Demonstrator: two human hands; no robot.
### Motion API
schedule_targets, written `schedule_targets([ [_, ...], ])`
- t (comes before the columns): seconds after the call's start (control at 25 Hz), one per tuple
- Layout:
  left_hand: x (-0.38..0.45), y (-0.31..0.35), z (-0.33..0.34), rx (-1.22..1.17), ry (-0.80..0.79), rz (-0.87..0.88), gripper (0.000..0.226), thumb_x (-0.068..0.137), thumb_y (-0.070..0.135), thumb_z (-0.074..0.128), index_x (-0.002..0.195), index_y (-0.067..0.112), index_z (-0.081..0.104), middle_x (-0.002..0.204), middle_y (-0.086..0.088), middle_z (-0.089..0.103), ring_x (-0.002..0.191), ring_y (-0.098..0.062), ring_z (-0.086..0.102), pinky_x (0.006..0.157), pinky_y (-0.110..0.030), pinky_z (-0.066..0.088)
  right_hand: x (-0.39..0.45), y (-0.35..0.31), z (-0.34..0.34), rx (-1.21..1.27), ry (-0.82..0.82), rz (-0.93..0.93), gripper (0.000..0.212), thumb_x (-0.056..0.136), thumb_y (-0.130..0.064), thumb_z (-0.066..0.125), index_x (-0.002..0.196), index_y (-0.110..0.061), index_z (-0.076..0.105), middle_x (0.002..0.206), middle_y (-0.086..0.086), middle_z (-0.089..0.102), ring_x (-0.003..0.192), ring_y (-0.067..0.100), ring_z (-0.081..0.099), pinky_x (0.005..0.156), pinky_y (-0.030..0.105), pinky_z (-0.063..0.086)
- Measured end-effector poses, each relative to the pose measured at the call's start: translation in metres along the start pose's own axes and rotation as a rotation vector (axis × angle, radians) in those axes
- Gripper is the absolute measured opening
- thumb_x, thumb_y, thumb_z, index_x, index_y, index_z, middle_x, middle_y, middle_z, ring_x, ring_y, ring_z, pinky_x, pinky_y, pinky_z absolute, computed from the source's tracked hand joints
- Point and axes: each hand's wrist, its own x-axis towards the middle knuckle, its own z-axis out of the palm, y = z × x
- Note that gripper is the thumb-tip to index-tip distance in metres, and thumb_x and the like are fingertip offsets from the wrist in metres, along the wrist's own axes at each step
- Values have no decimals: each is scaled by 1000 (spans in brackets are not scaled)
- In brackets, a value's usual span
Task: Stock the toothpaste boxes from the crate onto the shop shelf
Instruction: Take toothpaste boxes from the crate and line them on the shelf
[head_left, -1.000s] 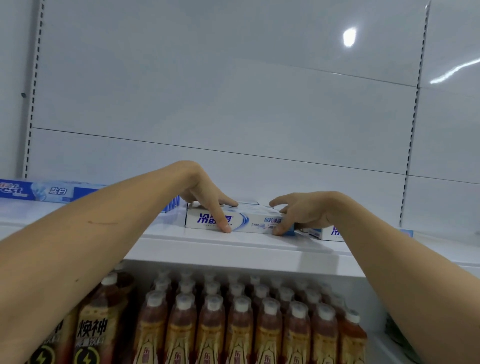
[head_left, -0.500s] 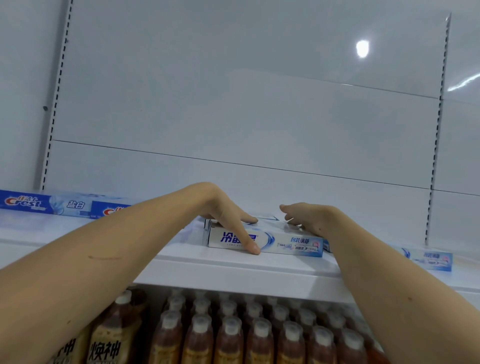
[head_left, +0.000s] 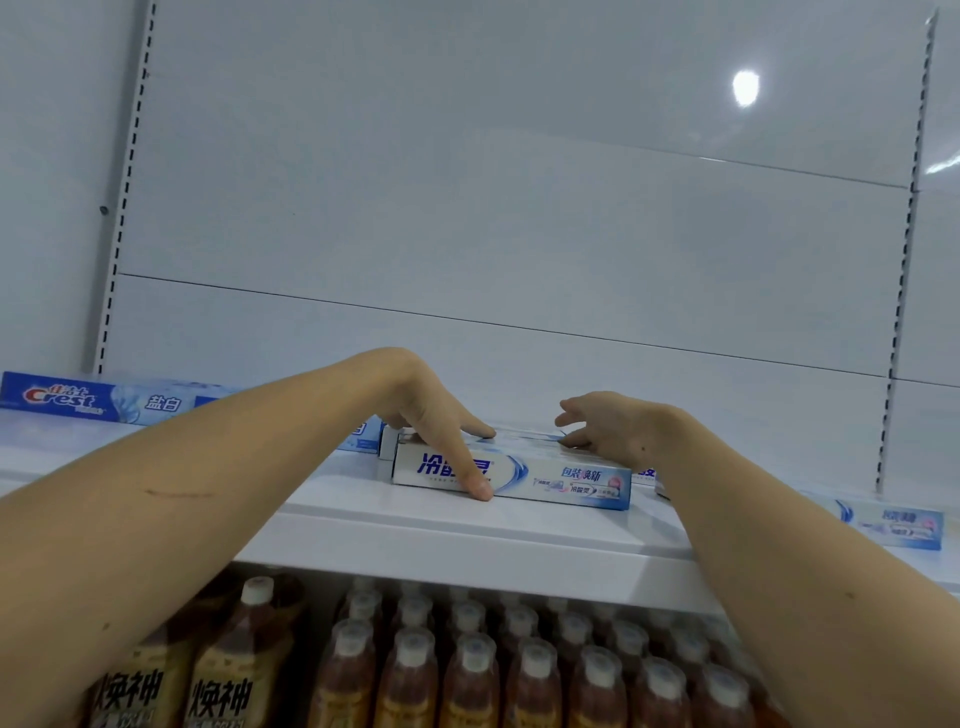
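A white-and-blue toothpaste box (head_left: 561, 480) lies lengthwise on the white shelf (head_left: 415, 535), near its front edge. My left hand (head_left: 431, 415) holds the box's left part, thumb down the front face and index finger along the top. My right hand (head_left: 608, 426) hovers over the box's right end with fingers loosely spread, its thumb close to or just touching the top. Another box end (head_left: 387, 441) shows just behind on the left. The crate is out of view.
Blue Crest boxes (head_left: 78, 400) line the shelf's left side. A similar white-and-blue box (head_left: 893, 527) lies at the right, and another (head_left: 647, 474) peeks from behind my right forearm. Rows of brown drink bottles (head_left: 467, 675) fill the shelf below. The back panel above is bare.
My right hand has let go of the box's right end and lifted slightly, fingers spreading. The left hand keeps its hold. The view has shifted, so the box now appears further right.
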Motion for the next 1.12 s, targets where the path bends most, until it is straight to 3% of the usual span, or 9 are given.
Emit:
schedule_targets([
  [0.2, 7, -10, 2, -49, 64, 87, 101, 71, 56, 78, 151, 49, 17, 161, 3, 20, 142, -21, 33, 118, -34, 25, 12, 0, 5, -57, 11, 77, 45, 97, -33, 54, 134, -12, 43, 130, 7, 55, 81, 20, 63, 61, 27, 53],
  [0.32, 13, -21, 4, -13, 132, 108, 95, 72, 60, 75, 150, 50, 22, 159, 6, 26, 140, -18, 36, 117, -35, 27, 25, -2, 9, -108, 33, 86, 44, 94, -37, 55, 128, -12, 45, 135, 8, 54, 89, 22, 60, 75, 32, 49],
  [0.48, 22, -26, 0, 88, 158, 76, 99, 66, 72, 69, 150, 49, 22, 159, 7, 26, 143, -18, 31, 117, -36, 25, 36, -16, 19, -356, 37, 124, 46, 93, -45, 52, 122, -10, 44, 114, 10, 55, 88, 25, 56, 81, 34, 45],
  [0.56, 19, -26, -10, 71, 101, 93, 112, 54, 84, 62, 151, 46, 20, 161, 7, 21, 147, -19, 23, 120, -42, 21, 38, -28, 15, -470, 18, 78, 40, 101, -32, 45, 133, -9, 41, 127, 11, 52, 99, 26, 56, 85, 35, 48],
  [0.68, 17, -39, -35, -163, 136, 122, 114, 57, 92, 45, 154, 35, 23, 162, 11, 20, 149, -14, 19, 121, -46, 19, 51, -50, -4, -817, 242, -99, 39, 98, -8, 39, 136, -4, 47, 131, 12, 57, 105, 28, 63, 89, 42, 56],
  [0.76, 26, -51, -50, -133, 220, 18, 104, 72, 88, 36, 155, 26, 25, 159, 5, 29, 146, -16, 27, 119, -44, 25, 64, -59, -11, -1050, 326, -155, 40, 93, -1, 46, 131, -7, 57, 125, 12, 64, 98, 24, 64, 90, 39, 56],
  [0.96, 70, -79, -56, 324, 268, -284, 71, 98, 63, 27, 150, 14, 37, 154, -7, 40, 138, -30, 42, 110, -43, 35, 99, -56, -5, -1424, 140, -17, 50, 86, -15, 66, 135, -23, 58, 133, -2, 56, 120, 27, 55, 95, 42, 52],
  [1.04, 82, -95, -47, 258, 224, -228, 57, 100, 54, 32, 138, 16, 52, 142, -8, 52, 123, -31, 54, 106, -43, 42, 118, -47, -5, -1449, 103, 7, 43, 81, -16, 70, 124, -19, 65, 125, 1, 60, 112, 28, 58, 87, 38, 53],
  [1.12, 88, -107, -39, 194, 215, -214, 58, 95, 58, 33, 126, 18, 61, 132, -12, 60, 107, -28, 60, 105, -46, 43, 128, -41, -2, -1413, 132, -65, 19, 72, -4, 68, 90, -11, 70, 97, 7, 66, 84, 26, 58, 69, 34, 49],
])
